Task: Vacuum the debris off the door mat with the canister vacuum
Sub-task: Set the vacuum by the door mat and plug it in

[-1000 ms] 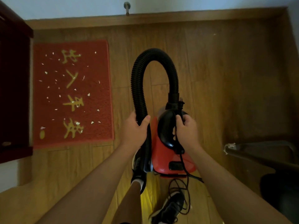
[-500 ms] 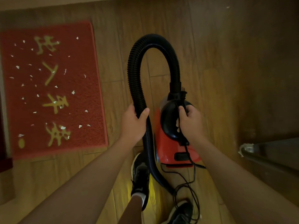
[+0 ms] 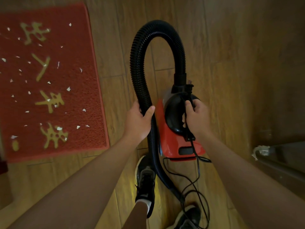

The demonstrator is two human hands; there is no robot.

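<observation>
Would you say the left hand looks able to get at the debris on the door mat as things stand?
Likely yes, though occupied: the left hand grips the hose, and only bare floor separates it from the debris on the door mat.

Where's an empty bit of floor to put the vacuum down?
Bare wood floor lies between the door mat's right edge and the hose, and a wider patch lies right of the canister vacuum. It is crowded near the shoes, where the cord loops, and white debris dots the mat.
</observation>
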